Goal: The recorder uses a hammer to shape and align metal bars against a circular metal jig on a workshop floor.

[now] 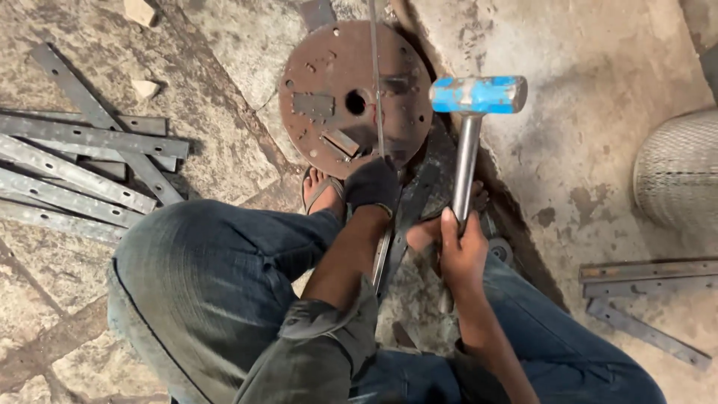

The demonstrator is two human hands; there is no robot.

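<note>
While right hand (462, 251) grips blue-headed hammer (470, 127) raised, gloved left hand (372, 183) fingers closed on thin metal strip (377, 82) standing edge-up on rusty disc (351, 93). Risk: mis-hit glances, strikes glove w/ fingers or sandalled foot (321, 187) nearby.

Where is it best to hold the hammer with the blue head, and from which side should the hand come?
Probably grip the hammer low on its straight metal handle, coming from below, the person's side. The heavy blue head is at the far end, and the right hand already wraps the lower handle this way.
</note>
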